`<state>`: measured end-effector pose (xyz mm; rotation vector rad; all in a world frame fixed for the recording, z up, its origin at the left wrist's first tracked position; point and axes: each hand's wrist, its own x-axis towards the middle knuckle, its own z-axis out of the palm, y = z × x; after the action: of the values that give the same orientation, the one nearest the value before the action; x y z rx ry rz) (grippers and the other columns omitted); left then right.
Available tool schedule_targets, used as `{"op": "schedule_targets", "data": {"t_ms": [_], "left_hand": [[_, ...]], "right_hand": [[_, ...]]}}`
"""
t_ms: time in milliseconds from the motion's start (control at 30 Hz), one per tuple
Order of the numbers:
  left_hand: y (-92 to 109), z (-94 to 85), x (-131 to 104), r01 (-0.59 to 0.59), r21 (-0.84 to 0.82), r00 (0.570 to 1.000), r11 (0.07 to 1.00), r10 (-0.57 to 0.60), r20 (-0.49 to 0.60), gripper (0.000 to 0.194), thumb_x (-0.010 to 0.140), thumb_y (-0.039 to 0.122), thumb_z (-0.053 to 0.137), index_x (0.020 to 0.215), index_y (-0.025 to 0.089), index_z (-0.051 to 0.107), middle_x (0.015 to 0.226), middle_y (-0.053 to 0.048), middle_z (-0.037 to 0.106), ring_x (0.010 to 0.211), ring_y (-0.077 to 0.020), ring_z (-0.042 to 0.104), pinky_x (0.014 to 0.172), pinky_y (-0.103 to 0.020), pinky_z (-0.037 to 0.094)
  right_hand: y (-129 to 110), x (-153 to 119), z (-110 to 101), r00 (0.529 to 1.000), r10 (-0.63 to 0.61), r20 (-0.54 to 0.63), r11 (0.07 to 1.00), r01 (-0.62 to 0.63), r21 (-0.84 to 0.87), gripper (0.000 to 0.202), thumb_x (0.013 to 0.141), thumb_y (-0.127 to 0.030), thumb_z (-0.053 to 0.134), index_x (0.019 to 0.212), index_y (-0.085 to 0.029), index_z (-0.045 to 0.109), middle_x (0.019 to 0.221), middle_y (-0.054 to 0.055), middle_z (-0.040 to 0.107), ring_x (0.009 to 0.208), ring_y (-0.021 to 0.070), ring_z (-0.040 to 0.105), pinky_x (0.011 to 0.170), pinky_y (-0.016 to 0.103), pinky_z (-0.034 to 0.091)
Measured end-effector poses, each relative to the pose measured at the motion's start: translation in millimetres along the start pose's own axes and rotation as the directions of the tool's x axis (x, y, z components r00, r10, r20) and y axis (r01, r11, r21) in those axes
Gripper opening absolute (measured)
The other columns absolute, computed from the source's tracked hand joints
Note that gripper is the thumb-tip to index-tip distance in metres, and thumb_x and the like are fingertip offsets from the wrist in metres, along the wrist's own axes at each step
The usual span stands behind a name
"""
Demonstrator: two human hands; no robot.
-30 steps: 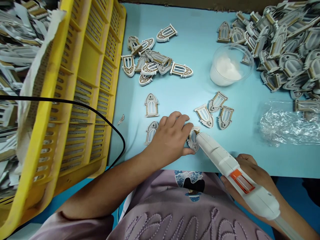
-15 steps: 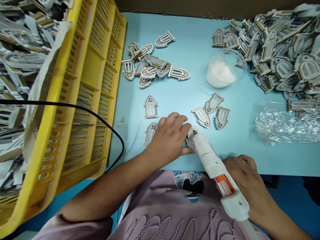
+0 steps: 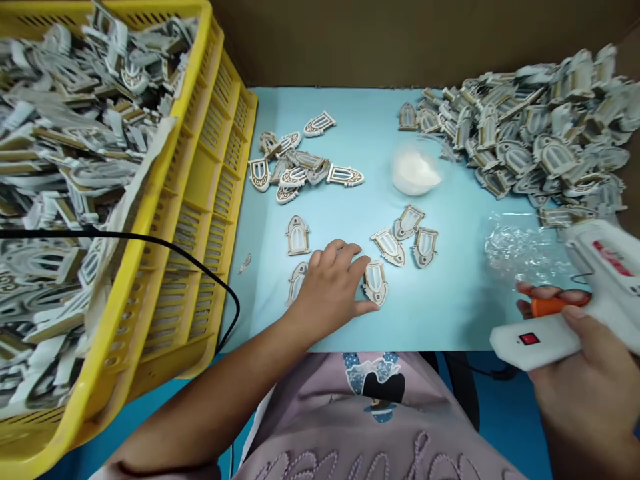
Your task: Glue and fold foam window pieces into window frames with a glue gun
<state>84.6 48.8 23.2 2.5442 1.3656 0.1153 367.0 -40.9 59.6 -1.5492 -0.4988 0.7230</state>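
Note:
My left hand (image 3: pixel 330 287) rests on the table with thumb and index finger curved against the left side of a small arched window piece (image 3: pixel 376 283), holding it flat. Partly behind that hand's wrist lies another arched window piece (image 3: pixel 297 280), and a third window piece (image 3: pixel 299 235) sits above it. At the right edge, my right hand (image 3: pixel 585 353) is wrapped round the handle of a white glue gun (image 3: pixel 607 280), fingers at its orange trigger (image 3: pixel 547 306). The gun is raised, with its front cut off by the frame. Several window pieces (image 3: pixel 389 247) lie just beyond my left hand.
A yellow crate (image 3: pixel 200 167) full of window pieces stands at left, with a black cable (image 3: pixel 165 243) across it. Further back are a patterned cluster (image 3: pixel 295 175), a clear cup (image 3: pixel 416 170) of white material, a large pile (image 3: pixel 535 133) and clear plastic wrap (image 3: pixel 523 250).
My right hand has swung the glue gun from the window piece at my left hand out to the far right. My left hand stays at the piece. The view has tilted up.

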Motion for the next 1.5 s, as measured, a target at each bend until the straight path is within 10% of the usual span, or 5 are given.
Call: {"op": "schedule_targets", "data": {"t_ms": [400, 667, 900, 1333, 1500], "left_hand": [[1, -5.5, 50, 0.124, 0.08, 0.985, 0.989, -0.113, -0.13, 0.089, 0.078, 0.059, 0.073, 0.149, 0.017, 0.038, 0.144, -0.019, 0.051, 0.131, -0.0385, 0.043, 0.102, -0.053, 0.041], [-58, -16.1, -50, 0.081, 0.008, 0.981, 0.997, -0.079, -0.176, 0.077, 0.088, 0.054, 0.063, 0.151, 0.026, 0.03, 0.137, -0.013, 0.057, 0.125, -0.0336, 0.054, 0.102, -0.049, 0.047], [-61, 4.5, -98, 0.041, 0.015, 0.977, 0.999, -0.037, -0.211, 0.056, 0.091, 0.048, 0.06, 0.141, 0.03, 0.044, 0.128, -0.008, 0.064, 0.115, -0.0302, 0.062, 0.096, -0.046, 0.053], [-29, 21.3, -56, -0.061, 0.089, 0.948, 0.994, 0.086, -0.308, 0.05, 0.089, 0.041, 0.065, 0.135, 0.026, 0.054, 0.124, -0.01, 0.067, 0.111, -0.0318, 0.061, 0.094, -0.048, 0.051], [-11, -3.5, -24, -0.109, 0.04, 0.926, 0.993, 0.116, -0.359, 0.039, 0.091, 0.041, 0.064, 0.125, 0.023, 0.06, 0.118, -0.01, 0.067, 0.107, -0.0295, 0.062, 0.095, -0.048, 0.049]], "right_hand": [[27, -15, 5, 0.966, -0.025, 0.258, 0.984, -0.022, 0.175, 0.017, 0.08, -0.03, 0.075, 0.092, -0.023, 0.065, 0.093, 0.003, 0.065, 0.099, 0.0228, 0.065, 0.101, 0.046, 0.05], [39, -16, -5, 0.913, -0.005, 0.409, 0.994, -0.039, 0.099, 0.016, 0.087, -0.034, 0.069, 0.1, -0.025, 0.065, 0.101, 0.006, 0.065, 0.113, 0.0257, 0.06, 0.101, 0.045, 0.049], [43, -18, 3, 0.894, 0.018, 0.448, 0.995, -0.058, 0.076, 0.019, 0.088, -0.037, 0.069, 0.1, -0.024, 0.063, 0.104, 0.007, 0.068, 0.108, 0.0261, 0.063, 0.098, 0.044, 0.049], [45, -30, 2, 0.819, 0.034, 0.573, 0.997, -0.068, 0.037, 0.019, 0.091, -0.038, 0.065, 0.105, -0.026, 0.061, 0.106, 0.006, 0.064, 0.104, 0.0233, 0.062, 0.099, 0.044, 0.047], [55, -20, -14, 0.763, 0.023, 0.646, 0.995, -0.077, 0.056, 0.02, 0.091, -0.039, 0.064, 0.104, -0.025, 0.063, 0.106, 0.008, 0.065, 0.109, 0.0261, 0.061, 0.097, 0.046, 0.049]]}}
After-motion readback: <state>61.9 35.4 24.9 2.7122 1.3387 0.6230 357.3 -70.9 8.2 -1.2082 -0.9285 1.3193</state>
